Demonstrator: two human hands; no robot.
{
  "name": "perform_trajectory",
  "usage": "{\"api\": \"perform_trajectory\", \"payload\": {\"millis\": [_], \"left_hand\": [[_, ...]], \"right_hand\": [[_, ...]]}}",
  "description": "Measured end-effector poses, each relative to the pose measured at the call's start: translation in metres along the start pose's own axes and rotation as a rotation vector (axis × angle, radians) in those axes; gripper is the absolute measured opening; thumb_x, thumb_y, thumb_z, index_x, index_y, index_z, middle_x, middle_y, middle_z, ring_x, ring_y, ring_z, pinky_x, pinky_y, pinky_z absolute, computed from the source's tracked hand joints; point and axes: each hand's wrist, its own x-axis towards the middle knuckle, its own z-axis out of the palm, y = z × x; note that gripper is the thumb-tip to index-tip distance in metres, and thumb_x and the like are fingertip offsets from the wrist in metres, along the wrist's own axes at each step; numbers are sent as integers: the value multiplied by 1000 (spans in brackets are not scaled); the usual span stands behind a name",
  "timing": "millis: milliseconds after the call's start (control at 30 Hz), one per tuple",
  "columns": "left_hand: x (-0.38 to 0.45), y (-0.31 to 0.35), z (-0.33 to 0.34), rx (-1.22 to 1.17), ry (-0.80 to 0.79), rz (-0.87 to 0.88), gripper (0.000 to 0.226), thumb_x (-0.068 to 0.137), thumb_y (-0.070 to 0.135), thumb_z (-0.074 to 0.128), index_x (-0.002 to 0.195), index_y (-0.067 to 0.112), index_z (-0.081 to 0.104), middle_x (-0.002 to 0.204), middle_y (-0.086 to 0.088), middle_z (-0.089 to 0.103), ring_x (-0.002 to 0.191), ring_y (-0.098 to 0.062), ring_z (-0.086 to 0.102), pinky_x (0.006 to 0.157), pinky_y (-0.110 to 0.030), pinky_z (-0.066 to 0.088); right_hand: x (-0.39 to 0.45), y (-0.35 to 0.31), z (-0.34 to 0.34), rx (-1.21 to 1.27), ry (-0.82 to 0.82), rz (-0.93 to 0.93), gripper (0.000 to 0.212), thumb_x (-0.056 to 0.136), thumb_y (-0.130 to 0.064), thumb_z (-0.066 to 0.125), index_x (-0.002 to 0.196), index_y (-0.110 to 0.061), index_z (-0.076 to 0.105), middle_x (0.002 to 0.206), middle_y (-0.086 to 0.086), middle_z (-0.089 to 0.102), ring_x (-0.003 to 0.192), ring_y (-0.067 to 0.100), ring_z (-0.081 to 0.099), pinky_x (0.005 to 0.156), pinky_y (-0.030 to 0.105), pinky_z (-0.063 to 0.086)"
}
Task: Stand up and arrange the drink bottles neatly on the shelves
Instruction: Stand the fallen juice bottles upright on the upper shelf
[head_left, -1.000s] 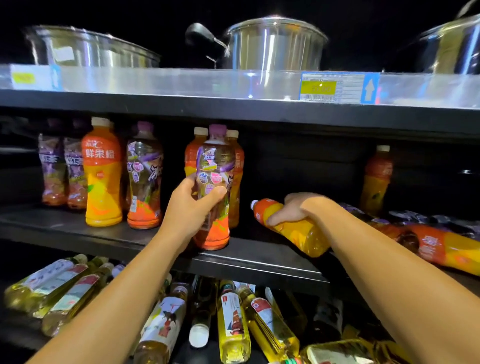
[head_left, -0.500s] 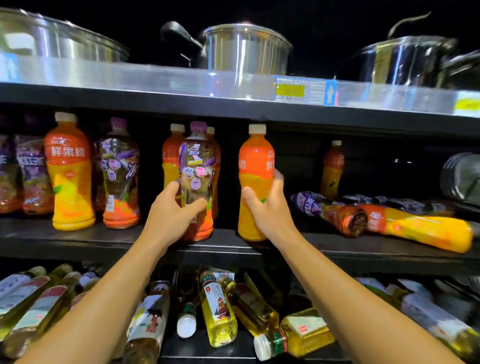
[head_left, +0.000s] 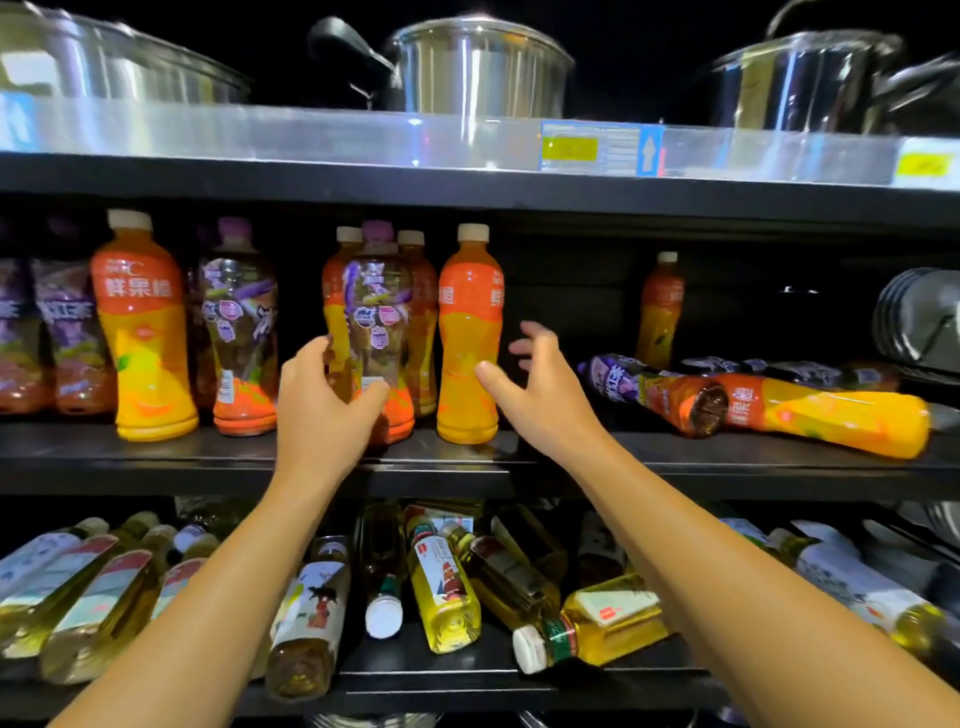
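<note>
On the middle shelf (head_left: 156, 457) my left hand (head_left: 322, 410) grips the lower part of an upright purple-capped tea bottle (head_left: 379, 312). Just to its right stands an orange juice bottle (head_left: 467, 332), upright on the shelf. My right hand (head_left: 535, 389) hovers beside that bottle with fingers spread, thumb near it, holding nothing. Further right a purple-labelled bottle (head_left: 660, 389) and an orange juice bottle (head_left: 831, 415) lie on their sides. Another orange bottle (head_left: 660, 306) stands at the back. More upright bottles (head_left: 140, 322) line the left of the shelf.
Steel pots (head_left: 478, 67) sit on the top shelf behind a clear price rail (head_left: 597, 150). The lower shelf holds several yellow-green bottles (head_left: 447, 587) lying in disorder. Stacked dark dishes (head_left: 919, 317) are at the far right of the middle shelf.
My right hand lifted the lying orange bottle, stood it upright beside the purple-capped one, and has now let go of it. My left hand stayed on the purple-capped bottle.
</note>
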Motion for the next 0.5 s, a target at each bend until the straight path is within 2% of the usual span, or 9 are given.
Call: {"api": "perform_trajectory", "payload": {"millis": [67, 133, 233, 333, 400, 500], "left_hand": [[-22, 10, 0, -39, 129, 68, 51, 83, 22, 73, 129, 16, 52, 121, 3, 49, 110, -10, 49, 93, -30, 44], [-45, 31, 10, -73, 168, 140, 37, 84, 17, 72, 117, 18, 57, 113, 1, 55, 100, -9, 53, 84, -23, 44], [-68, 67, 48, -137, 54, 217, 28, 83, 18, 72, 108, 21, 61, 102, 3, 60, 90, -10, 58, 77, -21, 47], [-80, 106, 99, -184, -94, 215, 28, 83, 22, 72, 110, 23, 62, 101, 10, 60, 91, -3, 57, 77, -12, 44], [-83, 128, 134, -179, -160, 199, 30, 83, 25, 72, 112, 25, 62, 102, 12, 59, 92, -1, 56, 77, -11, 42], [-77, 151, 183, -133, -228, 163, 33, 83, 28, 71, 115, 23, 65, 107, 6, 60, 92, -8, 58, 79, -11, 41]], "right_hand": [[-15, 9, -36, -61, 45, -64, 67, 90, -44, 64, 145, -21, 34, 134, -6, 48, 121, 9, 47, 97, 28, 42], [-23, 20, -73, -124, 101, -82, 60, 89, -41, 65, 140, -22, 40, 129, -8, 50, 116, 6, 49, 94, 24, 42], [-24, 47, -126, -267, 202, -83, 53, 89, -40, 65, 135, -20, 47, 124, -7, 52, 111, 8, 52, 89, 22, 40], [-24, 73, -178, -394, 285, -93, 48, 90, -37, 65, 130, -16, 51, 125, -1, 54, 113, 13, 52, 90, 23, 37], [-25, 92, -208, -465, 290, -91, 48, 90, -36, 65, 131, -14, 52, 128, 2, 54, 116, 16, 52, 93, 25, 38], [-22, 118, -242, -572, 239, -67, 50, 89, -38, 66, 130, -14, 53, 127, 5, 54, 116, 22, 54, 97, 34, 44]]}}
